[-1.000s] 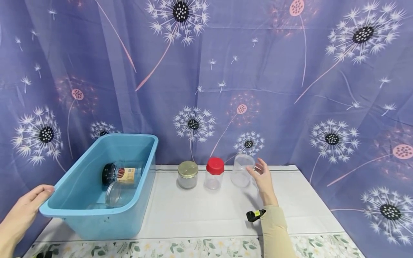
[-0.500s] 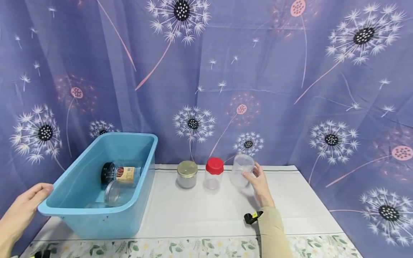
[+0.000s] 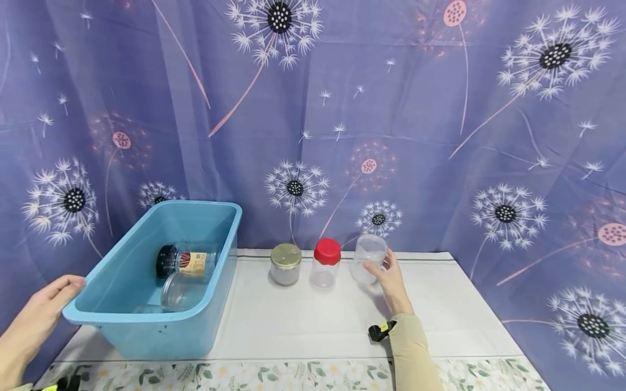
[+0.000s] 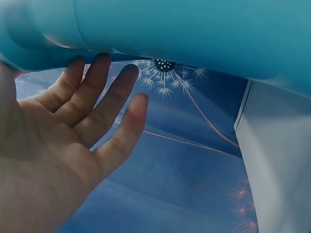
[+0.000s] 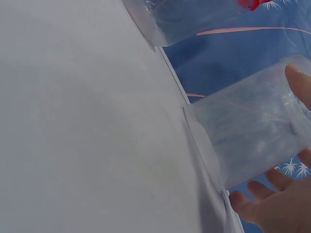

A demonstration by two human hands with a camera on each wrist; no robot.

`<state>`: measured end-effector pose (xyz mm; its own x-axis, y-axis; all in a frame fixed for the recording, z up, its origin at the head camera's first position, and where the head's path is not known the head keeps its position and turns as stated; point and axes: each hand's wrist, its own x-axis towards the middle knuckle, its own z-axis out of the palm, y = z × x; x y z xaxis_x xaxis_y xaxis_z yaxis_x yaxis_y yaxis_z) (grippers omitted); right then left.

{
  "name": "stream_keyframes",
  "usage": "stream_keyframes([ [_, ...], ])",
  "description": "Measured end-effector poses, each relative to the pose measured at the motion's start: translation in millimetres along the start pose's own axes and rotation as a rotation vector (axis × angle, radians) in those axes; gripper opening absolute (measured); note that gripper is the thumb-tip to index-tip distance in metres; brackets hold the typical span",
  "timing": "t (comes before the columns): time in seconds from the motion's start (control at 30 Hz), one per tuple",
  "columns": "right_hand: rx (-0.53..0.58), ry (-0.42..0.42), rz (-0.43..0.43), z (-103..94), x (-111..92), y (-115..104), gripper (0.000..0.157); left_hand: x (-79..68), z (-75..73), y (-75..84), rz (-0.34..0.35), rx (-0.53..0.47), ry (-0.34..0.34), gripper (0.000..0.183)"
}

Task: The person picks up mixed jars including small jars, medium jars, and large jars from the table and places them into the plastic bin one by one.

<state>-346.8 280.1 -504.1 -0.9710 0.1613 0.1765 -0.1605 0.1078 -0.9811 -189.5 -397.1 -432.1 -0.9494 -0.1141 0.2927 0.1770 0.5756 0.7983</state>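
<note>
My left hand (image 3: 41, 312) holds the near left corner of a blue plastic tub (image 3: 146, 319). In the left wrist view its fingers (image 4: 112, 104) reach under the tub's rim (image 4: 160, 34), lightly bent. My right hand (image 3: 391, 282) grips a clear plastic jar (image 3: 370, 252) standing upright on the white cloth. The right wrist view has the thumb (image 5: 300, 85) on one side of this jar (image 5: 248, 126) and the other fingers along the opposite side. Just left of it stands a clear jar with a red lid (image 3: 327, 251).
A short jar with a gold lid (image 3: 286, 256) stands between the tub and the red-lidded jar. Lying inside the tub are a black-lidded jar with a label (image 3: 193, 263) and a clear jar (image 3: 183, 293). A purple dandelion curtain (image 3: 415, 136) hangs behind the white tablecloth (image 3: 293, 326).
My right hand has moved slightly left onto the clear jar, and its thumb and fingers have closed round it. The left hand keeps its place at the tub's rim.
</note>
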Motion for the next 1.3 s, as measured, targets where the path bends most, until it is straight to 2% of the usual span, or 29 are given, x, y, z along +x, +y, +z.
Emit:
stream_keyframes([
  [0.27,-0.018,0.025,-0.004,-0.1,-2.9,2.4,0.090,-0.7,2.0,2.7,-0.009,0.007,-0.018,0.019],
  [0.43,-0.031,0.044,0.012,-2.4,-5.6,4.3,0.088,-0.2,4.7,8.1,0.024,-0.014,-0.034,0.020],
  [0.67,-0.068,0.039,-0.001,-3.8,-4.4,3.8,0.087,1.7,3.7,10.9,0.029,-0.014,-0.031,0.019],
  [0.87,-0.127,0.066,-0.039,-6.8,-2.8,-4.5,0.086,2.3,5.3,13.9,-0.004,0.038,-0.048,0.024],
  [1.07,-0.094,0.071,-0.073,-6.8,-1.1,-14.6,0.084,4.6,4.2,13.9,0.001,0.019,-0.043,0.019],
  [1.3,-0.105,0.066,-0.110,-7.4,-3.2,-30.4,0.087,3.9,2.9,13.2,-0.008,0.028,-0.041,0.021],
])
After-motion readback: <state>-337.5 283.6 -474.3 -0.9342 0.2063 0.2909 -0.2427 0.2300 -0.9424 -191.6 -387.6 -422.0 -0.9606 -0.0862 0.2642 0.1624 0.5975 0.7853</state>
